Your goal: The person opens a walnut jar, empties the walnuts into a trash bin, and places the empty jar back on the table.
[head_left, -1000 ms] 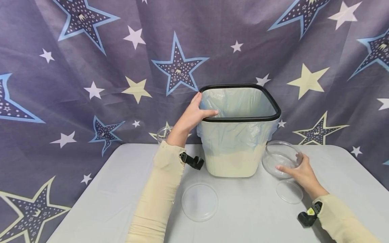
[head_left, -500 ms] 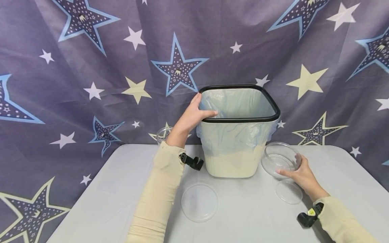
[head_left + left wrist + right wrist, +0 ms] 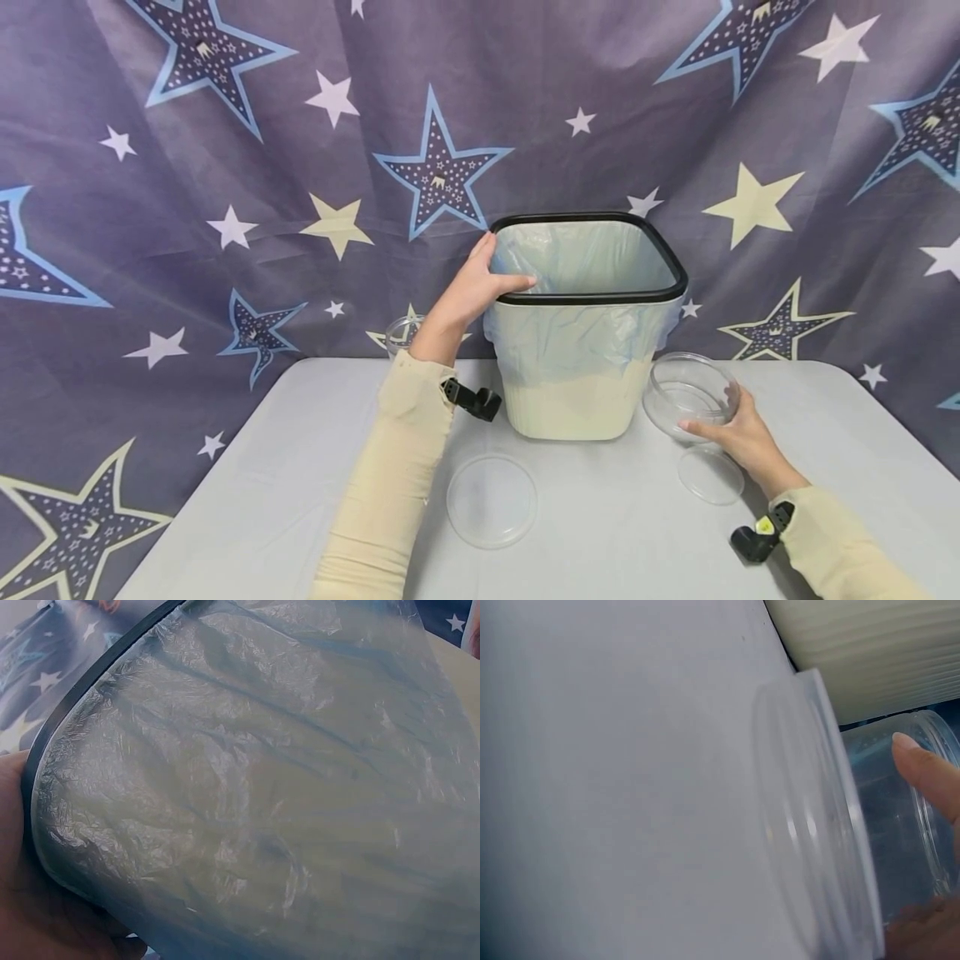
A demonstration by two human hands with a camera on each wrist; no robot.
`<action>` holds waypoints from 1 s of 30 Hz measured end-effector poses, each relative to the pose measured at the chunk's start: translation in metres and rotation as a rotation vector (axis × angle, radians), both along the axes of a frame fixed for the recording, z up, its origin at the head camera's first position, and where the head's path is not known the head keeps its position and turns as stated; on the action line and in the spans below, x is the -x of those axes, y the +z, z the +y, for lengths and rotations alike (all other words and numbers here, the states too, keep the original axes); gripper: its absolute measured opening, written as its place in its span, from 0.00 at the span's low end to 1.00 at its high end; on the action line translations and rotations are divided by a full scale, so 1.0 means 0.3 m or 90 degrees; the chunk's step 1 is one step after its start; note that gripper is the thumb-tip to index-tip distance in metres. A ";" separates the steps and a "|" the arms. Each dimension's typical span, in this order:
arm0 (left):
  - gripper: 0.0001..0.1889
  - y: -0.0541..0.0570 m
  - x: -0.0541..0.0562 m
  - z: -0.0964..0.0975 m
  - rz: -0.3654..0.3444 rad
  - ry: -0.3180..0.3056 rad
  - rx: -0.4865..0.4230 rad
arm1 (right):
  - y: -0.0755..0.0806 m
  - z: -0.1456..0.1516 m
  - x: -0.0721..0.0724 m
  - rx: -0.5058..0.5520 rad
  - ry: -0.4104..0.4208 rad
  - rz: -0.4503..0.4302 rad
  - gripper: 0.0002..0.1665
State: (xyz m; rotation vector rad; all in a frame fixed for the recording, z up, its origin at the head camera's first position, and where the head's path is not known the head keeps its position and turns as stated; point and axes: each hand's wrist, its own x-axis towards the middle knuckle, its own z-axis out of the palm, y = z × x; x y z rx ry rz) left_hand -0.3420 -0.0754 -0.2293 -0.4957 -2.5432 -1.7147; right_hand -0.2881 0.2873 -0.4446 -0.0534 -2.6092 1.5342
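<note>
With thumb over the front edge and fingers outside, my left hand [image 3: 472, 287] grips the black rim [image 3: 592, 298] of a cream trash bin [image 3: 573, 408] at its left corner. A thin bluish bin liner [image 3: 558, 342] hangs over the bin's outside; the left wrist view shows the liner [image 3: 247, 787] close up. To the bin's right, my right hand [image 3: 746, 433] holds a round clear plastic container [image 3: 671, 408] by its side, thumb in front. A small clear lid [image 3: 711, 475] lies just before that container; the right wrist view shows this lid [image 3: 817, 817] edge-on.
A larger clear round lid [image 3: 491, 502] lies on the grey-white tabletop [image 3: 600, 533] in front of the bin. Another clear container [image 3: 400, 332] stands at the back left, partly hidden by my left wrist. Behind the table hangs a purple-grey star-patterned curtain [image 3: 555, 50].
</note>
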 end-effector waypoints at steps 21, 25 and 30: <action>0.51 0.007 0.008 -0.001 -0.002 -0.017 0.017 | 0.008 0.005 -0.014 -0.026 -0.015 -0.026 0.72; 0.51 0.008 0.009 0.000 0.001 -0.019 0.011 | 0.014 0.003 -0.014 -0.021 -0.012 -0.026 0.71; 0.51 0.000 0.005 -0.005 0.004 -0.007 0.000 | 0.013 -0.008 -0.011 -0.008 -0.001 -0.020 0.70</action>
